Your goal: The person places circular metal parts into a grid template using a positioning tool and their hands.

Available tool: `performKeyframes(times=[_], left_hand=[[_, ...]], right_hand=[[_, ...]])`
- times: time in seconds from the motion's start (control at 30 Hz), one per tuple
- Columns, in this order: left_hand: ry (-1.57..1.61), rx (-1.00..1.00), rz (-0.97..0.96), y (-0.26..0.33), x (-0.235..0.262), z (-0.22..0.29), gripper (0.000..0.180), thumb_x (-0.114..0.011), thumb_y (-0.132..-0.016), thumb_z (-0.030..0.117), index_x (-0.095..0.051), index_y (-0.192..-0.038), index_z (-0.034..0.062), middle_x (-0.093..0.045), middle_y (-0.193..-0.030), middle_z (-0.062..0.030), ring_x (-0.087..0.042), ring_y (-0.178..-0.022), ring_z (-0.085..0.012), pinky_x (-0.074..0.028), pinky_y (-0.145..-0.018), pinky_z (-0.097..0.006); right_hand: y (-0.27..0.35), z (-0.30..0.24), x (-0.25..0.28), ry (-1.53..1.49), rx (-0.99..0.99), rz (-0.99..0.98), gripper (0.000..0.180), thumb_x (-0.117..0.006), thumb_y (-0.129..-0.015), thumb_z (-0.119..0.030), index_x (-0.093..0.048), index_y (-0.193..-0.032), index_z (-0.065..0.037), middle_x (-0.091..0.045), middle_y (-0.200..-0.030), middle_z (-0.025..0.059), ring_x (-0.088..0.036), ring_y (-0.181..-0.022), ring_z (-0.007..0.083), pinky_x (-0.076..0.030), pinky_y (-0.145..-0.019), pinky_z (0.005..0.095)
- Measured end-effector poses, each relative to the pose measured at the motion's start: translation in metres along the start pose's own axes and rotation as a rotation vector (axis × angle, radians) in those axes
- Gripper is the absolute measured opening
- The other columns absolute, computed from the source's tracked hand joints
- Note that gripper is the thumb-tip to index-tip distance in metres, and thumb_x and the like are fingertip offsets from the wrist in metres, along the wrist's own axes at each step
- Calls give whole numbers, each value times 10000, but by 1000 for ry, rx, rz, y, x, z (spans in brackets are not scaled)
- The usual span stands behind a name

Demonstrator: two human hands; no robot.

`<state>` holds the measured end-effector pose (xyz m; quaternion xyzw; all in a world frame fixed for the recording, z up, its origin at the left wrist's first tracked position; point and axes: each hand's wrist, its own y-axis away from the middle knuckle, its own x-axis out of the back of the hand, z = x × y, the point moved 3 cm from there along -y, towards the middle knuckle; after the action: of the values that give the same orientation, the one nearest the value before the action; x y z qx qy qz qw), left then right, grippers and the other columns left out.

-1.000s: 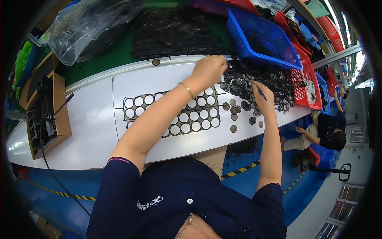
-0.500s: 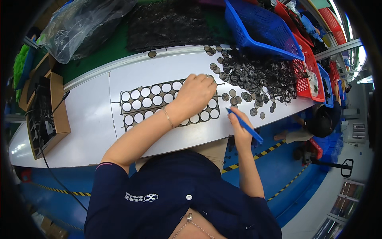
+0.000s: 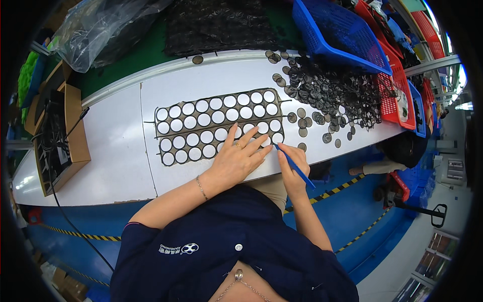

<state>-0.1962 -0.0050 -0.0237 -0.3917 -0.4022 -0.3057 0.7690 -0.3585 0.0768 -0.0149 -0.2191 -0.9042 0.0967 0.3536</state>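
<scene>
Two black frames (image 3: 173, 134) with rows of round holes lie side by side on the white table (image 3: 114, 151); the holes look white. My left hand (image 3: 239, 158) rests flat on the nearer frame, fingers spread, hiding part of its near row. In my right hand (image 3: 294, 168) is a slim blue pen-shaped tool (image 3: 300, 173), gripped between thumb and fingers. Its tip meets the near right corner of that frame, close to my left fingertips. Several loose dark see-through discs (image 3: 302, 122) lie just right of the frames.
A heap of dark discs and black scraps (image 3: 337, 93) covers the table's right end. Behind it stand a blue basket (image 3: 347, 50) and a red basket (image 3: 402, 85). At left is a cardboard box (image 3: 75, 131) with cables. Clear plastic bags (image 3: 95, 35) lie at the far left.
My left hand has come back from the far right of the frames and spread flat on the nearer one. My right hand has brought the blue tool left and down to its corner.
</scene>
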Motion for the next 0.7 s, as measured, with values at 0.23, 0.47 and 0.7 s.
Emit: performKeyframes(times=[0.23,0.47,0.7], left_hand=[[-31,-22,19,1,-3,0,347,-695,-876,239,-675,-1214,165,-574,-1365,-48,-449,-1368,-253,-283,-1118,-632],[83,-21,45,2,-5,-1,340,-695,-878,213,-657,-1210,150,-573,-1359,-58,-450,-1366,-261,-265,-1112,-652],[-58,6,26,-5,-8,0,467,-687,-889,314,-621,-1290,83,-581,-1359,-22,-447,-1368,-205,-258,-1121,-647]], right_hand=[[-3,-13,-9,406,285,-63,261,-689,-870,-85,-697,-1129,-52,-662,-1176,116,-611,-1106,263,-392,-995,426],[-45,25,32,411,175,152,261,-617,-951,-116,-666,-1191,-24,-679,-1188,134,-609,-1175,295,-350,-1064,468],[-33,17,-12,-14,11,-83,210,-614,-971,-166,-712,-1117,-53,-715,-1131,118,-625,-1163,272,-361,-1082,445]])
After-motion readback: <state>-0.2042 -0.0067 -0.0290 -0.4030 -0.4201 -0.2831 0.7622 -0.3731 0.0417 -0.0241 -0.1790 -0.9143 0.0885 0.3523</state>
